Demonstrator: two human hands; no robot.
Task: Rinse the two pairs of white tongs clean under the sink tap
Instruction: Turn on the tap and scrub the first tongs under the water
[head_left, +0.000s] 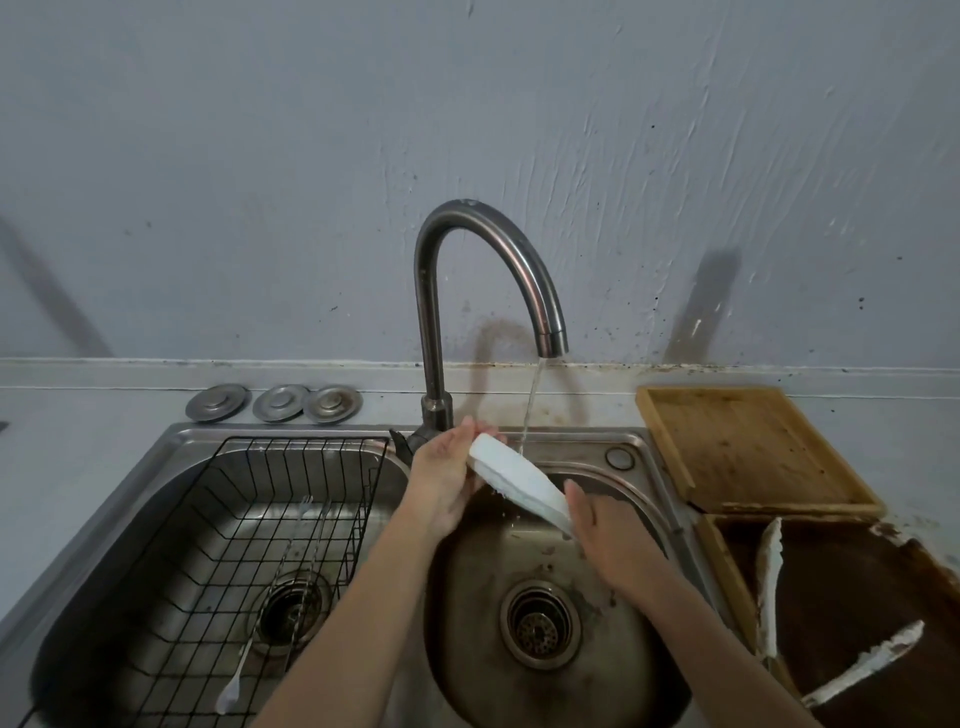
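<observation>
One pair of white tongs (514, 480) slants across the round right sink bowl (467, 613), just below the stream running from the curved steel tap (519, 260). My left hand (447, 483) grips its upper, hinged end and my right hand (597, 530) holds its lower tip end. The water falls just past the upper part of the tongs. A second pair of white tongs (769, 587), spread open and smeared, lies in the dirty wooden tray (727, 566) right of the sink.
The left sink bowl (104, 561) holds a black wire rack (208, 519) with a thin metal utensil (270, 592) in it. Three metal sink plugs (275, 402) lie behind it. A second, cleaner wooden tray (748, 447) lies at the back right. The stained wall stands close behind.
</observation>
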